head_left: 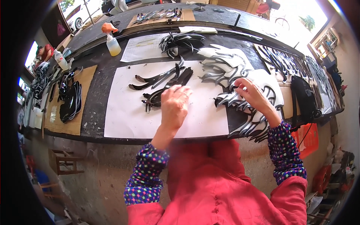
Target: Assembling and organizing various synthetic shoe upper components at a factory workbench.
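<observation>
On a white sheet (131,108) lie several glossy black curved strips (182,77), some with frayed-looking ends. My left hand (174,104) is closed at their right side, its fingers bent down over the nearest black strips (152,99); the fingertips are partly hidden. To the right spreads a pile of curved, pointed grey-and-black pieces (228,98) with white ones (236,58) behind. Over that pile my right hand (252,95) has thumb and fingers drawn together in a pinch. Whatever sits between those fingertips is too small to make out.
A spray bottle (113,45) with an orange head stands at the back left. Cardboard (85,95) at left carries a black bundle (71,99). Dark strips (183,41) are heaped behind the sheet. More strips (281,60) and a black bag-like object (303,97) lie right.
</observation>
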Demonstrator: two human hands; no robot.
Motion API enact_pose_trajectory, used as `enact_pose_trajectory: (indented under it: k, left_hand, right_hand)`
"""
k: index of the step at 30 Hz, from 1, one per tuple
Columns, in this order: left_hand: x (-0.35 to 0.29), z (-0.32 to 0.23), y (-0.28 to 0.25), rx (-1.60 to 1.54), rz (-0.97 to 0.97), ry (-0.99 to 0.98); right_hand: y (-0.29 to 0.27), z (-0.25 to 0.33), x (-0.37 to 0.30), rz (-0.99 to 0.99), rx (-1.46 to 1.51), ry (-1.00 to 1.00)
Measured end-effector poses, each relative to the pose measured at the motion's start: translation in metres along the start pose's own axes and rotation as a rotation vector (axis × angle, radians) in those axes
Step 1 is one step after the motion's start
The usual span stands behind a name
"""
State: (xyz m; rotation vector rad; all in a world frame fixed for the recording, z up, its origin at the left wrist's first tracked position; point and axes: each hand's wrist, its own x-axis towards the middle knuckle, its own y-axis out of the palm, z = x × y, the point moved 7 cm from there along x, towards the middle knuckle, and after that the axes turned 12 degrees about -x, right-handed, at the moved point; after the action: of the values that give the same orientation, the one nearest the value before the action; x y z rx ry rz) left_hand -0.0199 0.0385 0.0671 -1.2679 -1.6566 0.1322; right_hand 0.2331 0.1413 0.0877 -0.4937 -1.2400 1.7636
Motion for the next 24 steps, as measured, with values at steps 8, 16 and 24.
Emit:
enact_pose_trajectory:
  k: [8,16,24]
  left_hand:
    - [0.004,0.063,-0.014,0.174,0.139,-0.126]
    - [-0.012,0.081,-0.081,0.195,0.302,-0.256]
    - [-0.04,0.096,-0.142,0.412,0.28,-0.445]
  right_hand:
    - [-0.009,-0.106,0.122,-0.128,-0.378,-0.068]
    - [0.02,-0.119,0.162,0.275,-0.296,-0.109]
    - [0.023,-0.111,0.182,0.377,-0.427,-0.147]
